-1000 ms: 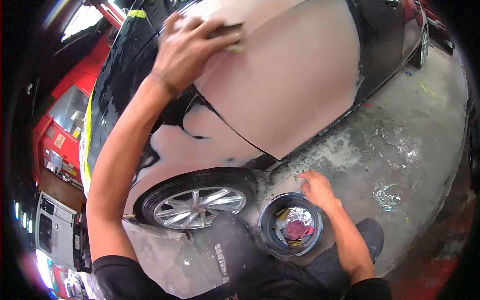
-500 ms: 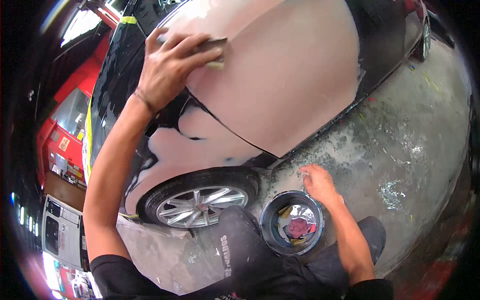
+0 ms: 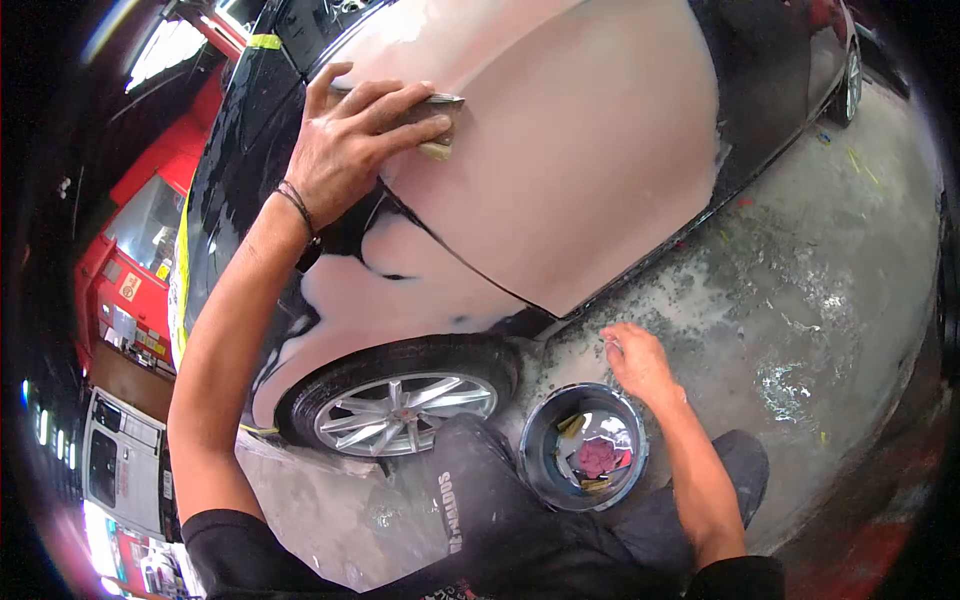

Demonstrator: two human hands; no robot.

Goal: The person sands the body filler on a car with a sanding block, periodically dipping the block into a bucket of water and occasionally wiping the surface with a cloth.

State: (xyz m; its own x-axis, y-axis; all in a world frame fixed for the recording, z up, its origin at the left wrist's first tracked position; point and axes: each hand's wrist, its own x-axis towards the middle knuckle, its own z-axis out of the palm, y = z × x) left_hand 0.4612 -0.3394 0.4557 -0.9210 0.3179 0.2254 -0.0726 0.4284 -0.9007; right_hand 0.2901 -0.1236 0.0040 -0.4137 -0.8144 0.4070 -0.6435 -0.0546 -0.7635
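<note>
My left hand (image 3: pixel 350 150) is closed on a sanding block (image 3: pixel 436 148), a yellowish pad with a dark grey sheet around it. The block lies against the pinkish, matte car door (image 3: pixel 600 150), near its front edge. Much of the block is hidden under my fingers. Lower down, my right hand (image 3: pixel 642 362) hovers by the rim of a dark bucket (image 3: pixel 530 470), its fingers loosely bent, the thumb apart, and nothing visible in them. Inside the bucket are water, a crumpled purplish cloth (image 3: pixel 598 457) and several small yellowish pieces.
The front wheel (image 3: pixel 400 412) is beside my bent knee, below the partly pinkish fender (image 3: pixel 370 310). Wet patches mark the grey concrete floor (image 3: pixel 800 300). A white van (image 3: pixel 125 465) and a red structure (image 3: pixel 130 270) stand at the left.
My left hand and the sanding block have shifted slightly down and right across the door. My right hand has barely moved and stays by the bucket.
</note>
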